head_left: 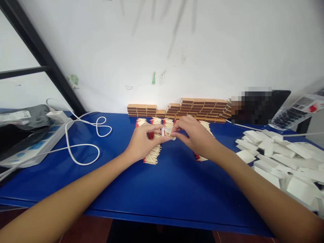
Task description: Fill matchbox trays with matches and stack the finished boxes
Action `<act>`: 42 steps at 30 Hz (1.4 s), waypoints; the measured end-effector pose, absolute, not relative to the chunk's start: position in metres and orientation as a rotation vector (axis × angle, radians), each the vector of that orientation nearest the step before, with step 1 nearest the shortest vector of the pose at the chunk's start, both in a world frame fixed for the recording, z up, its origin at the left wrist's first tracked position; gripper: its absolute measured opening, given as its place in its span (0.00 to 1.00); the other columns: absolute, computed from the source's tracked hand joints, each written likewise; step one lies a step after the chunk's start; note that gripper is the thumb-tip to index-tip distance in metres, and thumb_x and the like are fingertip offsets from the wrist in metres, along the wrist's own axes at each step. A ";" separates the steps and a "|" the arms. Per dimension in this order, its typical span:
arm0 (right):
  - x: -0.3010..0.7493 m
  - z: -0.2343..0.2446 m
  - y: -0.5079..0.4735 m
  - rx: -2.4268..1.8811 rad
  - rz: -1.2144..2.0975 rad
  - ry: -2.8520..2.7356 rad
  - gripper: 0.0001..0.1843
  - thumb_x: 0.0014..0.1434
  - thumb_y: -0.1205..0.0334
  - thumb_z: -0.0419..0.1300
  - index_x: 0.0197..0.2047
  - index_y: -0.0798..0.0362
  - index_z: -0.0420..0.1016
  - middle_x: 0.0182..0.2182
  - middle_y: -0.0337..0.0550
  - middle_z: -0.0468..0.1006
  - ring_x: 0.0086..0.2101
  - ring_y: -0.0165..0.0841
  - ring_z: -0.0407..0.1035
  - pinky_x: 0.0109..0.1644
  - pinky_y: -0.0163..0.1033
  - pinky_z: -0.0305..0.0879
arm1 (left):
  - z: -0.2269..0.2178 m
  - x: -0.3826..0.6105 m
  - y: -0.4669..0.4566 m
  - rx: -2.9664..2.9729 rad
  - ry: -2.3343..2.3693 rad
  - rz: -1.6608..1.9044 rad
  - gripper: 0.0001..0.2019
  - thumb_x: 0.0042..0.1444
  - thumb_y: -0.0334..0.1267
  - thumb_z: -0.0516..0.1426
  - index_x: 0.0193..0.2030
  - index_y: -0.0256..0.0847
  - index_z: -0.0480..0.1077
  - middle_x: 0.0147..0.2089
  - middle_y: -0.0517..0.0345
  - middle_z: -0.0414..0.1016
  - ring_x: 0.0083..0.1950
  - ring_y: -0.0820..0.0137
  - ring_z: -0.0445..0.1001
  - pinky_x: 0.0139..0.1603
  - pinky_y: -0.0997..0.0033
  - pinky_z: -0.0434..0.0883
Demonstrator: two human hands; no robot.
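In front of me, over the middle of the table, my left hand (pixel 143 141) pinches a small white matchbox tray (pixel 166 130) between thumb and fingers. My right hand (pixel 192 133) closes on the right end of that tray; whether its fingertips also hold matches is too small to tell. Under and around my hands lie heaps of red-tipped matches (pixel 152 156), some hidden behind the hands. Another heap of matches (pixel 205 126) shows beyond my right hand.
Stacked brown matchboxes (pixel 194 107) line the wall. Many white trays (pixel 286 155) are piled at the right, below a dark phone-like device (pixel 278 104) and a clear plastic package (pixel 291 111). A white cable (pixel 98 153) and power strip (pixel 37 145) occupy the left of the blue table (pixel 157 195).
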State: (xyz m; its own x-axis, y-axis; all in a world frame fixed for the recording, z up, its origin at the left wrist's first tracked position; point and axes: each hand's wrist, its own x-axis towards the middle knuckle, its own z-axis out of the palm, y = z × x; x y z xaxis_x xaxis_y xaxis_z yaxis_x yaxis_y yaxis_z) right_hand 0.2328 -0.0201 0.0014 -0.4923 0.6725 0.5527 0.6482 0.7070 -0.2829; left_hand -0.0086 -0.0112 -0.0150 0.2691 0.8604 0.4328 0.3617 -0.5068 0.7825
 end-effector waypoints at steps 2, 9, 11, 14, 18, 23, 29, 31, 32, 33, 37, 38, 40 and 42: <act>0.234 0.001 -0.020 -1.016 0.050 -2.260 0.03 0.72 0.61 0.64 0.46 0.48 0.73 0.41 0.47 0.77 0.44 0.44 0.68 0.48 0.47 0.64 | -0.015 -0.008 -0.012 2.002 1.093 1.173 0.24 0.54 0.52 0.76 0.55 0.46 0.86 0.47 0.52 0.89 0.52 0.54 0.84 0.57 0.53 0.77; 0.238 0.000 -0.016 -0.955 -0.033 -2.335 0.03 0.74 0.59 0.62 0.47 0.48 0.75 0.43 0.48 0.77 0.46 0.44 0.69 0.50 0.47 0.65 | -0.013 -0.006 -0.014 2.023 1.056 1.156 0.20 0.54 0.51 0.76 0.50 0.47 0.87 0.44 0.53 0.88 0.49 0.57 0.83 0.53 0.57 0.77; 0.239 0.000 -0.016 -0.960 -0.048 -2.332 0.04 0.74 0.58 0.62 0.46 0.48 0.74 0.43 0.48 0.77 0.47 0.44 0.69 0.51 0.48 0.65 | -0.013 -0.007 -0.014 2.029 1.058 1.152 0.21 0.54 0.52 0.76 0.52 0.47 0.87 0.43 0.54 0.88 0.48 0.57 0.83 0.52 0.57 0.77; 0.239 0.000 -0.015 -0.992 -0.046 -2.336 0.05 0.75 0.58 0.61 0.45 0.49 0.74 0.43 0.48 0.77 0.47 0.45 0.69 0.52 0.48 0.66 | -0.014 -0.007 -0.013 2.042 1.056 1.169 0.20 0.54 0.53 0.75 0.50 0.47 0.87 0.44 0.54 0.88 0.48 0.57 0.83 0.53 0.56 0.77; 0.242 -0.002 -0.014 -1.068 0.006 -2.351 0.06 0.74 0.58 0.62 0.43 0.50 0.73 0.42 0.48 0.77 0.45 0.44 0.70 0.49 0.47 0.66 | -0.016 -0.007 -0.013 2.028 1.045 1.180 0.21 0.54 0.52 0.76 0.51 0.47 0.87 0.46 0.53 0.89 0.50 0.56 0.84 0.57 0.55 0.77; 0.244 -0.001 -0.013 -1.123 0.051 -2.387 0.06 0.74 0.61 0.60 0.41 0.50 0.71 0.41 0.47 0.77 0.43 0.42 0.70 0.47 0.45 0.65 | -0.016 -0.007 -0.013 2.020 1.050 1.156 0.20 0.53 0.50 0.76 0.52 0.47 0.87 0.45 0.54 0.89 0.50 0.56 0.84 0.54 0.55 0.77; 0.242 0.003 -0.016 -1.171 -0.035 -2.430 0.08 0.76 0.61 0.57 0.42 0.50 0.70 0.41 0.48 0.78 0.42 0.42 0.71 0.45 0.44 0.64 | -0.013 -0.007 -0.014 2.065 1.058 1.164 0.19 0.54 0.49 0.76 0.51 0.48 0.87 0.45 0.55 0.89 0.49 0.57 0.83 0.55 0.55 0.76; 0.241 0.004 -0.018 -1.165 -0.103 -2.440 0.08 0.76 0.60 0.57 0.42 0.50 0.70 0.41 0.49 0.78 0.42 0.41 0.71 0.44 0.43 0.64 | -0.013 -0.007 -0.014 2.070 1.060 1.155 0.18 0.55 0.49 0.76 0.50 0.48 0.87 0.46 0.55 0.89 0.50 0.57 0.83 0.54 0.56 0.76; 0.241 0.005 -0.019 -1.157 -0.134 -2.442 0.08 0.77 0.60 0.57 0.42 0.49 0.70 0.41 0.49 0.78 0.42 0.41 0.71 0.44 0.43 0.64 | -0.013 -0.008 -0.014 2.068 1.062 1.149 0.17 0.55 0.49 0.75 0.50 0.48 0.87 0.47 0.54 0.89 0.50 0.56 0.83 0.54 0.55 0.76; 0.241 0.005 -0.019 -1.150 -0.160 -2.443 0.08 0.77 0.60 0.57 0.42 0.49 0.70 0.41 0.49 0.78 0.41 0.41 0.71 0.43 0.43 0.64 | -0.013 -0.008 -0.014 2.063 1.064 1.146 0.17 0.55 0.50 0.75 0.49 0.48 0.87 0.47 0.54 0.89 0.50 0.56 0.83 0.54 0.55 0.76; 0.242 0.006 -0.020 -1.145 -0.192 -2.442 0.09 0.77 0.59 0.56 0.42 0.50 0.70 0.40 0.49 0.78 0.40 0.40 0.71 0.42 0.42 0.64 | -0.012 -0.007 -0.014 2.054 1.060 1.146 0.15 0.55 0.49 0.75 0.46 0.48 0.87 0.48 0.54 0.89 0.50 0.56 0.83 0.57 0.54 0.76; 0.242 0.005 -0.020 -1.152 -0.192 -2.442 0.09 0.77 0.59 0.55 0.42 0.50 0.70 0.40 0.49 0.79 0.40 0.40 0.71 0.42 0.43 0.64 | -0.012 -0.007 -0.015 2.050 1.057 1.147 0.15 0.55 0.49 0.75 0.47 0.48 0.87 0.48 0.54 0.89 0.51 0.56 0.83 0.57 0.54 0.76; 0.242 0.004 -0.019 -1.175 -0.184 -2.438 0.10 0.77 0.57 0.55 0.42 0.50 0.70 0.41 0.49 0.79 0.40 0.41 0.71 0.42 0.43 0.64 | -0.011 -0.007 -0.015 2.042 1.055 1.147 0.17 0.55 0.49 0.75 0.50 0.48 0.87 0.47 0.54 0.89 0.50 0.56 0.83 0.56 0.55 0.76; 0.242 0.002 -0.017 -1.203 -0.146 -2.435 0.10 0.77 0.56 0.55 0.43 0.49 0.71 0.41 0.49 0.79 0.40 0.41 0.72 0.42 0.43 0.64 | -0.011 -0.007 -0.015 2.042 1.050 1.145 0.18 0.56 0.48 0.75 0.51 0.48 0.87 0.45 0.54 0.89 0.49 0.57 0.83 0.53 0.56 0.77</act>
State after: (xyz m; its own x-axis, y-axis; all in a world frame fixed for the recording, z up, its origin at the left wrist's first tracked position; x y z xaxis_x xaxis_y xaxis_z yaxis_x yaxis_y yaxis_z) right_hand 0.2416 -0.0172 0.0016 -0.5380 0.7354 0.4121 0.7794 0.6202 -0.0893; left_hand -0.0069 -0.0145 -0.0112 0.3260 0.8416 0.4305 0.3557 -0.5311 0.7690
